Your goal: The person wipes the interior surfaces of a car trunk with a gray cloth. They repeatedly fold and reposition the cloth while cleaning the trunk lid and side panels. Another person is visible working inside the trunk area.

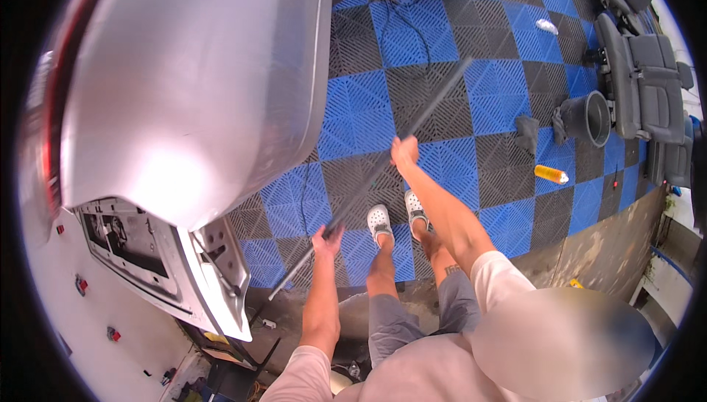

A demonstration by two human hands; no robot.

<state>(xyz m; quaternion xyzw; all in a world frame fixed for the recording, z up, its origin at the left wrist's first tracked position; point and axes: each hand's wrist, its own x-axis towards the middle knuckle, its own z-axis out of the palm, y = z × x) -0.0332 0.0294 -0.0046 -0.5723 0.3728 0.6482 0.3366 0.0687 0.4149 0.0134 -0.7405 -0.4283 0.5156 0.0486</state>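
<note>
A long, thin dark strip, possibly a trim piece, stretches diagonally in front of me between my two hands. Its lower left end looks lighter and silvery, close to the open car door, while the upper right end reaches out over the floor. My left hand is closed around the lower part. Farther up, near the middle, my right hand grips the same strip. To the left stands a silver car body, and below it a car door with its inner panel removed.
Blue and black floor tiles spread ahead. At right are grey car seats, a dark bucket, a grey cloth and an orange-yellow can. A black cable lies at the top.
</note>
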